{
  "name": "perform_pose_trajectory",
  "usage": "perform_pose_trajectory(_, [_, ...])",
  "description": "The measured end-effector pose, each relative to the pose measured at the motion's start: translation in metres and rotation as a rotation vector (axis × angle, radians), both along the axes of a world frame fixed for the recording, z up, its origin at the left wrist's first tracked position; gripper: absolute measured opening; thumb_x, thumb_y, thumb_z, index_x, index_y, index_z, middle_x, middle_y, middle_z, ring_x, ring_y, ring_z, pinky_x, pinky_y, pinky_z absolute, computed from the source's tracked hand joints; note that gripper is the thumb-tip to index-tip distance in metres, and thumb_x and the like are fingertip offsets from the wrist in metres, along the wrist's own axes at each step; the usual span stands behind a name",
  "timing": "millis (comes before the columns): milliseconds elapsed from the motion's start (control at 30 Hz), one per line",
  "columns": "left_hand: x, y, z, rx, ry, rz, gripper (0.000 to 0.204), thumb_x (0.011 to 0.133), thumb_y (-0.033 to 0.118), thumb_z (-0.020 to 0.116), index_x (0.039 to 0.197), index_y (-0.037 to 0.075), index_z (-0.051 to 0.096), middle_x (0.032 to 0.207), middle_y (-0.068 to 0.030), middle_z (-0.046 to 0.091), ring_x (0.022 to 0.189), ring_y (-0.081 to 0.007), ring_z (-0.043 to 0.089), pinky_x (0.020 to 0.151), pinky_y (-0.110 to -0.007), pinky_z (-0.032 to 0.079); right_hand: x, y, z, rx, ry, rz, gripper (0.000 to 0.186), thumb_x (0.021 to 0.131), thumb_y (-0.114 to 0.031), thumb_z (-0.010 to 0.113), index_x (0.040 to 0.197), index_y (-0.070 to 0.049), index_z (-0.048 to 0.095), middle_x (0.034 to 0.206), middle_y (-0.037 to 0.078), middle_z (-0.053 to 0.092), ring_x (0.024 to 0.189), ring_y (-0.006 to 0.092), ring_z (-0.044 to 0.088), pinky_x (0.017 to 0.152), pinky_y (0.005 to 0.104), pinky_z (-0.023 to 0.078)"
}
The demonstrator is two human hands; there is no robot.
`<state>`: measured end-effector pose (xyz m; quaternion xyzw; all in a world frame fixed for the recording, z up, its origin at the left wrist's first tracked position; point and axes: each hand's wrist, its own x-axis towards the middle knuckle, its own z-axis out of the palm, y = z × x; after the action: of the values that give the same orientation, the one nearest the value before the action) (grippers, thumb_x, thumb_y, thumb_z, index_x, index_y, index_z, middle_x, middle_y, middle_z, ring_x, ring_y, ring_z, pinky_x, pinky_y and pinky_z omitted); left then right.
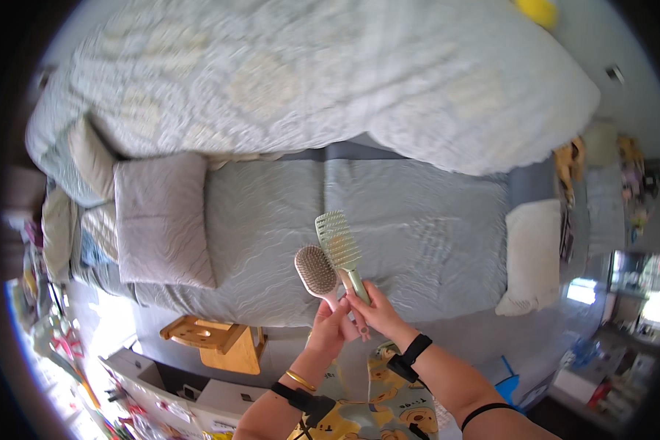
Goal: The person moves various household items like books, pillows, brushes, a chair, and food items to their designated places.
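Note:
My left hand (327, 331) is closed round the handle of a pink paddle hairbrush (316, 270), its oval bristle pad turned up. Beside it, my right hand (378, 311) grips the handle of a pale green vent hairbrush (339, 240), with its long slotted head pointing away from me. The two brush heads lie close together, the green one farther off and slightly to the right. My hands nearly touch at the handles. A small pink end shows below my fingers; I cannot tell which piece it belongs to.
Past the brushes stretches a grey covered sofa (264, 220) with a mauve cushion (161, 220) at left and a pale cushion (533, 257) at right. A patterned quilt (308, 73) lies behind. A wooden stool (231, 356) and an open drawer unit (176, 381) stand near left.

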<state>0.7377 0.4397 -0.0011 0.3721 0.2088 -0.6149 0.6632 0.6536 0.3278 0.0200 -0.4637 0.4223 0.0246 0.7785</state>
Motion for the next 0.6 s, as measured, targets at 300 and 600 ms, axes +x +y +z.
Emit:
perform_pose_trajectory(300, [-0.241,-0.114,0.15,-0.25,-0.182,-0.478,0.03,0.091,0.014,0.053,0.118,0.003,0.043,0.098,-0.0093,0.057,0.084,-0.0225,0.061,0.07,-0.036,0.053,-0.287,-0.048,0.136,-0.339,-0.199,-0.428,0.022,0.096,-0.025,0.045,0.098,-0.004,0.05,0.056,0.0,0.049,0.041,0.0073,0.046,0.039,0.0217,0.036])
perform_pose_trajectory(600, [-0.523,-0.207,0.257,-0.412,-0.355,-1.069,0.024,0.09,0.003,0.045,0.114,0.003,0.044,0.104,-0.0113,0.057,0.087,-0.0192,0.056,0.072,-0.031,0.05,-0.614,-0.032,0.233,-0.554,-0.005,-1.13,0.021,0.095,-0.025,0.049,0.102,-0.005,0.05,0.068,-0.001,0.047,0.056,0.0046,0.042,0.051,0.021,0.037])
